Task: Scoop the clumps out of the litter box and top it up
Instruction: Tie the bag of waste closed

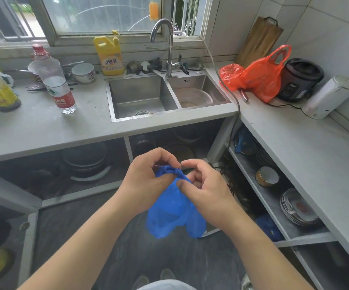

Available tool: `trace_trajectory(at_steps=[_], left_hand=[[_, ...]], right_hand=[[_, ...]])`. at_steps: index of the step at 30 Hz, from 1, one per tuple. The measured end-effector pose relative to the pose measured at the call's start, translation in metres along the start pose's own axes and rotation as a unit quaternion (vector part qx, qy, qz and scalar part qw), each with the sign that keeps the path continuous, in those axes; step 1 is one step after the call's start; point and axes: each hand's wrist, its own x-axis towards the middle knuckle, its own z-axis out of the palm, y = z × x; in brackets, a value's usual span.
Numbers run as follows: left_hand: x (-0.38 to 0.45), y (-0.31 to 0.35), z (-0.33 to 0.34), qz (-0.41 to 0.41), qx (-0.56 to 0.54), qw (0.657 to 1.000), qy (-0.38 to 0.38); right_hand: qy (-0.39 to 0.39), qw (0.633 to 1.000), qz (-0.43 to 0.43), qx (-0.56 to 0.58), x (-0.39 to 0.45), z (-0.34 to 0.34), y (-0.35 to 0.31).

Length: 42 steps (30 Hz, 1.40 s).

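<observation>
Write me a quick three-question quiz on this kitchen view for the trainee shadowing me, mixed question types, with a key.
1. True or false: the blue plastic bag rests on the counter.
2. Which object stands closest to the faucet? A) yellow detergent bottle B) rice cooker C) white kettle
3. Fill in: the metal bowl sits in the ____ basin of the sink.

Key:
1. False; the left hand and right hand both pinch its gathered top, and it hangs in the air in front of the counter.
2. A
3. right
</observation>
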Motion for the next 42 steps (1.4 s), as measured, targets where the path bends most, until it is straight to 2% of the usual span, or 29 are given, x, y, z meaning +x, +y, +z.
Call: trace_trajectory(at_steps=[2,4,6,12,18,22,26,32,36,39,42], left_hand=[[-0.002,-0.001,0.003,0.016,0.012,1.000,0.022],[-0.004,0.001,0.005,0.025,0.013,0.999,0.035],[-0.005,0.001,0.008,0.029,0.014,0.999,0.043],[-0.012,-0.003,0.012,0.013,0.012,0.998,0.065],[-0.024,-0.007,0.009,-0.031,-0.019,0.999,0.039],[-0.031,-0.009,0.016,-0.046,-0.082,0.992,0.079],[-0.043,-0.018,0.022,-0.067,-0.120,0.984,0.112],[-0.079,-0.044,0.023,-0.115,-0.191,0.956,0.190],[-0.114,-0.065,0.021,-0.144,-0.200,0.931,0.271],[-0.143,-0.078,0.013,-0.174,-0.249,0.892,0.334],[-0.173,-0.090,-0.004,-0.192,-0.309,0.840,0.403]], right_hand=[[-0.037,0.991,0.051,0.116,0.001,-0.002,-0.001],[-0.086,0.967,0.082,0.226,0.003,-0.004,-0.002],[-0.116,0.952,0.090,0.267,0.004,-0.006,-0.003],[-0.101,0.956,0.103,0.255,0.004,-0.010,0.008],[-0.042,0.958,0.109,0.263,0.004,-0.009,0.016],[-0.051,0.969,0.100,0.219,0.005,-0.004,0.025],[-0.002,0.981,0.100,0.169,0.007,-0.002,0.042],[0.010,0.984,0.144,0.105,0.001,0.003,0.065],[0.003,0.983,0.161,0.086,-0.004,0.023,0.071],[0.014,0.982,0.171,0.080,-0.013,0.040,0.071],[0.027,0.976,0.194,0.091,-0.022,0.055,0.077]])
